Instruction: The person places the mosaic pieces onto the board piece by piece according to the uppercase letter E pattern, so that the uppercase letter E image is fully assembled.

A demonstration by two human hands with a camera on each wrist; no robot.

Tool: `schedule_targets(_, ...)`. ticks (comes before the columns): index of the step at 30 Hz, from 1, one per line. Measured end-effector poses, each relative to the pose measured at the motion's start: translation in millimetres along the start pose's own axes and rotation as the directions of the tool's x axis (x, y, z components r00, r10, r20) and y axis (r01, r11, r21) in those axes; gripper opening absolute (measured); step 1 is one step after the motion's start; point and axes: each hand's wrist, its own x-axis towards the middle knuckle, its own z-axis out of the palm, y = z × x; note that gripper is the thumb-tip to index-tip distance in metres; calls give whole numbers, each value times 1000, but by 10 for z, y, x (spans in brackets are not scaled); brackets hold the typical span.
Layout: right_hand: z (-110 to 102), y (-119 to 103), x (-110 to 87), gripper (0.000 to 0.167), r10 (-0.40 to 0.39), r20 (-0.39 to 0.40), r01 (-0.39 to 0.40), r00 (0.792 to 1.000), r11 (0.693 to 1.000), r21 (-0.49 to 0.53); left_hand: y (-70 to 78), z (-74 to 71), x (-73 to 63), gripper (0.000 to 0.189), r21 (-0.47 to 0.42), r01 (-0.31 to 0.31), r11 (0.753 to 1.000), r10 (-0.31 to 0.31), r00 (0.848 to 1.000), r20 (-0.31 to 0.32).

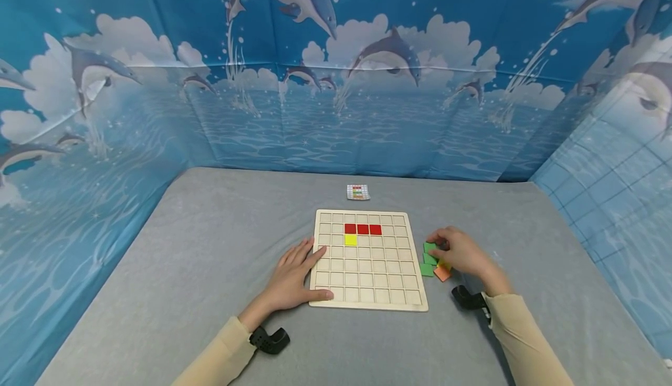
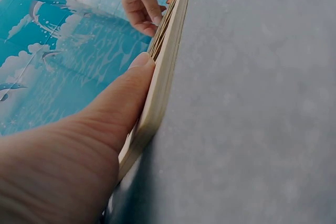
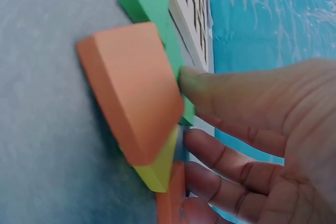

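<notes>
A wooden grid board (image 1: 367,263) lies on the grey table with three red tiles (image 1: 363,230) in a row and a yellow tile (image 1: 350,239) under the leftmost one. My left hand (image 1: 291,278) rests on its left edge, fingers spread and the thumb (image 2: 126,90) lying over the near corner. To the right of the board, my right hand (image 1: 462,252) reaches over a small pile. Its thumb (image 3: 210,85) touches a green tile (image 3: 173,51); whether the fingers pinch it is hidden. Nearby lie another green tile (image 1: 427,270) and an orange tile (image 3: 128,82), with yellow under the orange.
Beyond the board's far edge lies a small card (image 1: 358,192) printed with a coloured grid. A dolphin-patterned curtain (image 1: 336,118) stands behind the grey table (image 1: 236,217) and along both sides. Each wrist wears a black camera band (image 1: 270,340).
</notes>
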Motion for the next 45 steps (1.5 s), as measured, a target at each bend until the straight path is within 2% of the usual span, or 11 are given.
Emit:
schedule_targets(9,61,1,15,14,50,-51,-50,997,999,-8,-9,14,-4,95,4,-3,1000,3,1000,3)
schedule_targets(16,84,-56,-37,18,24,-64,-24,998,1000,-6,-15,24,-9,95,5,-7,1000,7,1000,-2)
schedule_targets(20,115,-90,-50,19,-19,-143,15,990,999,-31,-16,28,-8,95,-3,-4,1000,4,1000,0)
schedule_targets(25,170,-188,-38,17,-64,-262,65,963,998,-6,-19,30,-7,95,-4,-2,1000,2,1000,5)
schedule_targets(27,199,-250,-27,16,-92,-283,100,955,995,14,-20,27,-7,95,-6,-4,1000,4,1000,3)
schedule_targets(35,355,-573,70,13,-214,-228,247,950,961,127,-29,14,-10,95,-7,0,1000,0,1000,3)
schedule_targets(45,589,-929,278,13,-272,-113,290,956,938,190,-30,15,12,95,3,-1,1000,1,1000,-2)
